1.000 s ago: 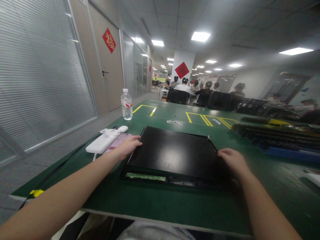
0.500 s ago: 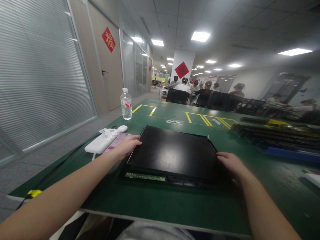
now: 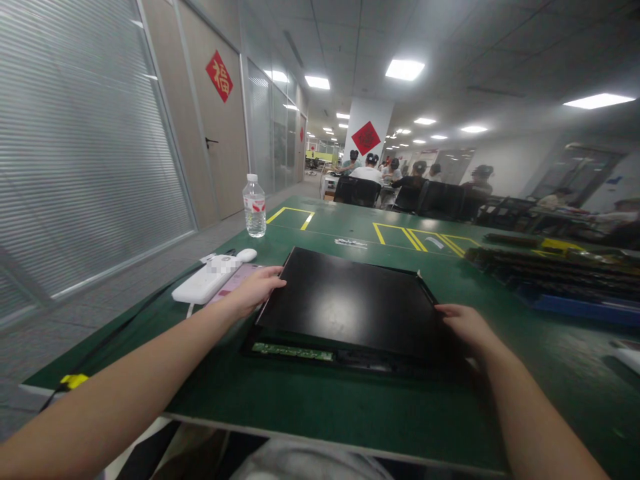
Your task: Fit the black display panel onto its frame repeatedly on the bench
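A glossy black screen panel (image 3: 345, 303) lies before me on the green table. Beneath its near edge shows a black frame, where a green circuit board strip (image 3: 293, 351) is exposed. The thumb and fingers of my left hand (image 3: 263, 288) close on the panel's left edge. On the opposite side, my right hand (image 3: 465, 325) pinches the right edge near the middle. The fingers under both edges are hidden, so I cannot tell whether the frame is gripped too.
Left of the panel are a white power strip (image 3: 203, 280) with a cable, a pink sheet (image 3: 240, 277) and a water bottle (image 3: 255, 210). Dark stacked strips (image 3: 520, 273) and a blue tray (image 3: 580, 308) sit at the right. Yellow tape (image 3: 400, 230) marks the far table; people sit beyond.
The whole view has shifted very slightly. Both hands keep the same hold on the panel's edges, and the panel shows no clear movement on the table.
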### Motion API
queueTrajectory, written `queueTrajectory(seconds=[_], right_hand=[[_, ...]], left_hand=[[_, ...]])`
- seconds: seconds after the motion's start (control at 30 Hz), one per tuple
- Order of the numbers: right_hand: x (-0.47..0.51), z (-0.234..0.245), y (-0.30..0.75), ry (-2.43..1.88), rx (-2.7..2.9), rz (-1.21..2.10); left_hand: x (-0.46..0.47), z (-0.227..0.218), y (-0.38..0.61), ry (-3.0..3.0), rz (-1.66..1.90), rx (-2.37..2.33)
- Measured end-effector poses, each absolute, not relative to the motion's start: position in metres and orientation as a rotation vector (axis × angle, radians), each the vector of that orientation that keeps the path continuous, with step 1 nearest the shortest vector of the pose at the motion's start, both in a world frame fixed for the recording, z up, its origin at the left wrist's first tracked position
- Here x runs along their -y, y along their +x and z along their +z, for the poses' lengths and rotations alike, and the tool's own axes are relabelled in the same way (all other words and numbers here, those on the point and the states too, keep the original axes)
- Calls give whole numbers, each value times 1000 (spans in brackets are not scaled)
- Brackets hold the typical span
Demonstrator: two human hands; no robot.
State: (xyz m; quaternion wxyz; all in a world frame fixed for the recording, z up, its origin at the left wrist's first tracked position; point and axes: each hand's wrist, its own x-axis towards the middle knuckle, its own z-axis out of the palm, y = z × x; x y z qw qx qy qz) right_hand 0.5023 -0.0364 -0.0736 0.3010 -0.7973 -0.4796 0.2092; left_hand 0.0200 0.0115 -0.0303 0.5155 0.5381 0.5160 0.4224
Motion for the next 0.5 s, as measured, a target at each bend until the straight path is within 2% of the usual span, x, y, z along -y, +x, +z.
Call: queueTrajectory(seconds=[0.13,0.5], right_hand=[[33,-79,507,-2071,1239,607],[32,-78,506,-2033,1149,690]], left_hand=[[-12,-28,18,1268,1029,-1115],[-22,-37,12,1802,943,-1433]])
